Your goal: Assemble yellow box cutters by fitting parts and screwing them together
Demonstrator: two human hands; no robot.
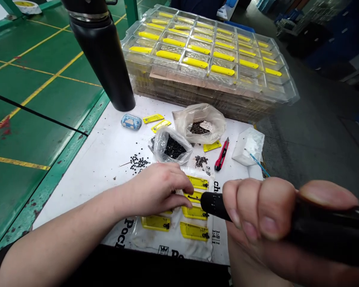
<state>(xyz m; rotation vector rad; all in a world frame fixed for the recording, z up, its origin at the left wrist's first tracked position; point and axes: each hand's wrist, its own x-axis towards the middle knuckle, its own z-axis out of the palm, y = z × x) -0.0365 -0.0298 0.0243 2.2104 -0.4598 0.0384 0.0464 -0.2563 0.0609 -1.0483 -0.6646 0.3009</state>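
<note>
The person's left hand (164, 187) pinches the left end of a yellow piece (194, 196) between thumb and fingers, low over the white tabletop (86, 171). The right hand (266, 207) is wrapped firmly round a black driver (215, 203), whose narrow tip points left at that piece; from where I stand I can't tell whether the tip touches it.

The piece sits in a column of similar ones on a printed sheet (140, 243): one (197, 182) just beyond it, two more (194, 231) on the near side. Another (155, 223) lies left of the column, below the left wrist, with a small dark part at its right end.

Beyond the hands, an open clear bag (173, 147) holds black beads, and loose beads (139, 161) lie to its left. A larger bag (200, 123) just behind it holds dark brown bits; more bits (201, 161) lie in front. A red cutter (221, 154) lies to their right, near a white box (249, 146). At the back stand a black bottle (107, 59) and, right of it, a clear tray (203, 63) with yellow strips in its compartments.
</note>
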